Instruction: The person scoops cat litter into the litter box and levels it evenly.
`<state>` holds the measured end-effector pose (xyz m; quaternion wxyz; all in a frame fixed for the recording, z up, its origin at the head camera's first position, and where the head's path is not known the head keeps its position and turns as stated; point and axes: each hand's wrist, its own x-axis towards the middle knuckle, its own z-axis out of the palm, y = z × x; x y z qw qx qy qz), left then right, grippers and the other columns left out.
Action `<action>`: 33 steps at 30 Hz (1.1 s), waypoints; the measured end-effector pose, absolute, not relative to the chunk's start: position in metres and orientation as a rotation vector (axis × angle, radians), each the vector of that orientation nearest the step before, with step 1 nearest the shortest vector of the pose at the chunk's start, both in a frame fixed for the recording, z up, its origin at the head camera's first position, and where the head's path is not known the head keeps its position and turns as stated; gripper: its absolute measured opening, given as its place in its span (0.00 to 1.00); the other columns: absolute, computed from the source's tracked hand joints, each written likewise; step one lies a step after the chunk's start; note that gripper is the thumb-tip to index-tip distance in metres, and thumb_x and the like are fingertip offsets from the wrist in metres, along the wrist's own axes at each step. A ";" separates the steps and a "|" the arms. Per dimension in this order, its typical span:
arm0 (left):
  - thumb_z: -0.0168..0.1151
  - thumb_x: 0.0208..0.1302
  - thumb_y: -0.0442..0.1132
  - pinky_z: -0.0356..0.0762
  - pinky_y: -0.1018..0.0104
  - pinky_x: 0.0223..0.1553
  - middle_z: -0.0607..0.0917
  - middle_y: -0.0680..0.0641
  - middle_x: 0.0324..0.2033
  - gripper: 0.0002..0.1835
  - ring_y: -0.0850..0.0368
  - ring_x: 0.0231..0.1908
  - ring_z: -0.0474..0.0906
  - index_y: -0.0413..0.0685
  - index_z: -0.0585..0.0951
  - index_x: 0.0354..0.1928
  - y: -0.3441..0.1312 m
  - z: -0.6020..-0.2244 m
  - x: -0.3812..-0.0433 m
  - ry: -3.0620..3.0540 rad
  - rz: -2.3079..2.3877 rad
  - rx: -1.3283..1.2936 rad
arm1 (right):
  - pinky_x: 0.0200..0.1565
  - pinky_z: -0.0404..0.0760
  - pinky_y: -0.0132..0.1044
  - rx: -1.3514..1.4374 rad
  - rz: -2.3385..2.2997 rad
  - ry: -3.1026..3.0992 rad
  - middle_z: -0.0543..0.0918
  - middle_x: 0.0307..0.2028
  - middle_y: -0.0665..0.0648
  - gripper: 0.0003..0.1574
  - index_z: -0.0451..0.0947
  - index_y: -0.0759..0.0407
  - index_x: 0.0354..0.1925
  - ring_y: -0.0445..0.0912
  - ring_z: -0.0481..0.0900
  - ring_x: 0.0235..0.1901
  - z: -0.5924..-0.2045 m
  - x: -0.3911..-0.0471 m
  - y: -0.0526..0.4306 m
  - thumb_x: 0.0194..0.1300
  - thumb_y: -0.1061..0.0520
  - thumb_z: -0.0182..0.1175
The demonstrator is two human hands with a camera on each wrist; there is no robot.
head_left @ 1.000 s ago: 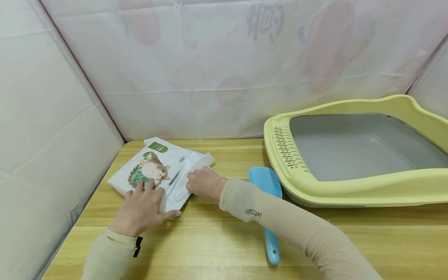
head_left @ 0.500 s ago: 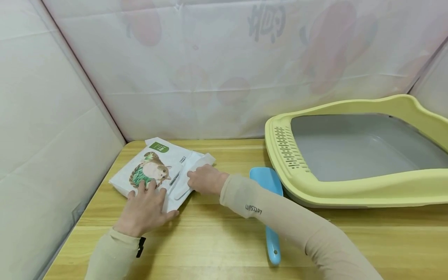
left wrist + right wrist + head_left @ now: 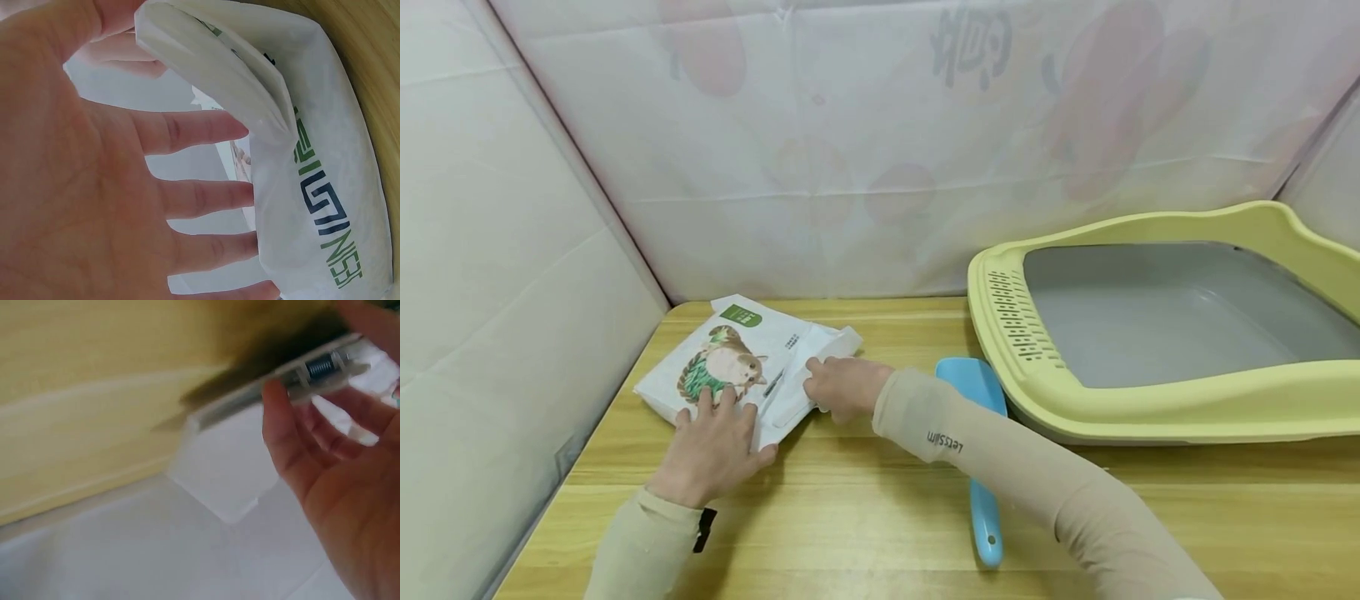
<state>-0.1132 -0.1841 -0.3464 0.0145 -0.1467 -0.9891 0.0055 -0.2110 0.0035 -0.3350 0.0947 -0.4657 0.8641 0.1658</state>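
A white bag (image 3: 790, 337) printed with a cat lies on its side at the table's left. My left hand (image 3: 711, 454) rests on its near side with fingers spread; in the left wrist view those fingers (image 3: 197, 194) are straight against the white plastic. At the bag's right end, which is folded over, is my right hand (image 3: 850, 387), fingers curled. The right wrist view shows it pinching a long clear bag clip (image 3: 320, 367) with a metal spring, lying along the bag's edge. Most of the clip is hidden in the head view.
A blue litter scoop (image 3: 972, 387) lies on the wooden table (image 3: 865, 533), partly under my right forearm. To the right stands a litter box with a yellow rim (image 3: 1150, 414) and grey inside. Fabric walls (image 3: 880, 233) rise behind and at the sides.
My right hand has shifted slightly at the bag's folded end, its fingers changing position. My left thumb has drawn in a little. Bag, scoop and litter box stay in place.
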 end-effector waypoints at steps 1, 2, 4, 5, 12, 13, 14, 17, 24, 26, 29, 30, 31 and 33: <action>0.65 0.60 0.57 0.73 0.29 0.41 0.75 0.31 0.45 0.24 0.24 0.51 0.71 0.40 0.76 0.37 -0.184 -0.346 -0.113 -3.082 0.014 -0.456 | 0.41 0.75 0.30 -1.398 0.493 2.573 0.74 0.46 0.53 0.12 0.79 0.57 0.49 0.44 0.75 0.38 -0.337 -0.211 0.004 0.68 0.57 0.64; 0.65 0.60 0.57 0.73 0.28 0.41 0.75 0.31 0.45 0.24 0.24 0.51 0.71 0.40 0.76 0.37 -0.184 -0.346 -0.113 -3.084 0.010 -0.455 | 0.41 0.75 0.30 -1.421 0.502 2.589 0.75 0.46 0.53 0.12 0.78 0.57 0.50 0.44 0.76 0.38 -0.339 -0.211 0.005 0.68 0.57 0.64; 0.66 0.60 0.57 0.73 0.28 0.41 0.75 0.31 0.45 0.24 0.23 0.52 0.71 0.40 0.75 0.36 -0.184 -0.346 -0.113 -3.089 0.000 -0.453 | 0.39 0.76 0.29 -1.479 0.534 2.627 0.76 0.44 0.53 0.11 0.80 0.57 0.49 0.43 0.77 0.36 -0.343 -0.210 0.006 0.69 0.57 0.64; 0.66 0.60 0.56 0.73 0.27 0.42 0.75 0.31 0.45 0.24 0.23 0.52 0.71 0.41 0.75 0.36 -0.184 -0.346 -0.113 -3.093 -0.003 -0.453 | 0.38 0.76 0.28 -1.513 0.572 2.645 0.77 0.43 0.53 0.10 0.81 0.57 0.48 0.43 0.77 0.35 -0.344 -0.210 0.006 0.70 0.57 0.64; 0.65 0.61 0.55 0.72 0.26 0.42 0.75 0.30 0.48 0.22 0.21 0.54 0.70 0.41 0.75 0.36 -0.186 -0.347 -0.111 -3.091 -0.030 -0.463 | 0.20 0.68 0.29 -1.615 1.136 2.753 0.75 0.24 0.44 0.13 0.83 0.44 0.30 0.38 0.60 0.18 -0.353 -0.205 0.001 0.72 0.46 0.61; 0.65 0.61 0.55 0.72 0.27 0.42 0.75 0.30 0.47 0.22 0.22 0.53 0.70 0.41 0.75 0.35 -0.186 -0.347 -0.112 -3.087 -0.030 -0.465 | 0.19 0.66 0.30 -1.597 1.221 2.758 0.73 0.21 0.44 0.14 0.80 0.43 0.28 0.39 0.58 0.17 -0.353 -0.205 0.000 0.72 0.45 0.60; 0.65 0.61 0.55 0.72 0.27 0.41 0.75 0.31 0.46 0.22 0.22 0.53 0.70 0.41 0.75 0.35 -0.186 -0.348 -0.112 -3.084 -0.032 -0.467 | 0.18 0.63 0.31 -1.568 1.276 2.762 0.71 0.20 0.44 0.17 0.78 0.44 0.26 0.39 0.56 0.16 -0.354 -0.205 -0.001 0.72 0.43 0.59; 0.64 0.62 0.55 0.73 0.28 0.41 0.75 0.32 0.45 0.21 0.23 0.52 0.70 0.42 0.74 0.34 -0.187 -0.347 -0.112 -3.080 -0.038 -0.471 | 0.18 0.58 0.33 -1.484 1.362 2.749 0.67 0.20 0.45 0.18 0.76 0.45 0.26 0.40 0.54 0.16 -0.353 -0.205 -0.002 0.74 0.43 0.57; 0.64 0.62 0.55 0.73 0.30 0.40 0.74 0.33 0.44 0.22 0.24 0.51 0.71 0.42 0.73 0.34 -0.188 -0.347 -0.113 -3.072 -0.028 -0.475 | 0.20 0.57 0.33 -1.513 1.441 2.681 0.64 0.19 0.46 0.20 0.73 0.45 0.23 0.41 0.51 0.17 -0.353 -0.208 0.000 0.76 0.52 0.55; 0.64 0.62 0.56 0.73 0.30 0.39 0.74 0.33 0.43 0.22 0.25 0.50 0.71 0.42 0.74 0.34 -0.188 -0.347 -0.113 -3.073 -0.027 -0.475 | 0.20 0.55 0.34 -1.562 1.491 2.643 0.61 0.18 0.46 0.22 0.68 0.45 0.20 0.41 0.48 0.17 -0.354 -0.209 0.000 0.74 0.58 0.53; 0.64 0.63 0.56 0.73 0.29 0.40 0.75 0.32 0.45 0.22 0.24 0.51 0.71 0.42 0.75 0.36 -0.187 -0.347 -0.114 -3.079 -0.033 -0.475 | 0.21 0.50 0.34 -1.612 1.562 2.604 0.57 0.17 0.47 0.24 0.60 0.45 0.18 0.42 0.44 0.18 -0.355 -0.210 -0.001 0.69 0.64 0.49; 0.64 0.63 0.56 0.73 0.29 0.41 0.75 0.31 0.46 0.22 0.23 0.52 0.70 0.42 0.75 0.36 -0.187 -0.347 -0.114 -3.082 -0.036 -0.474 | 0.21 0.49 0.35 -1.620 1.579 2.599 0.55 0.17 0.47 0.24 0.58 0.45 0.18 0.42 0.44 0.18 -0.355 -0.210 -0.001 0.68 0.65 0.48; 0.64 0.63 0.56 0.73 0.28 0.41 0.75 0.31 0.46 0.22 0.23 0.52 0.70 0.41 0.75 0.36 -0.187 -0.347 -0.114 -3.083 -0.036 -0.472 | 0.21 0.48 0.35 -1.626 1.589 2.597 0.55 0.16 0.47 0.24 0.58 0.45 0.18 0.43 0.43 0.18 -0.354 -0.210 -0.001 0.68 0.65 0.48; 0.64 0.63 0.56 0.73 0.29 0.41 0.75 0.31 0.46 0.22 0.23 0.52 0.71 0.41 0.75 0.37 -0.187 -0.347 -0.114 -3.082 -0.033 -0.470 | 0.21 0.47 0.35 -1.635 1.603 2.593 0.54 0.16 0.47 0.24 0.57 0.45 0.18 0.43 0.43 0.18 -0.354 -0.210 -0.001 0.67 0.65 0.48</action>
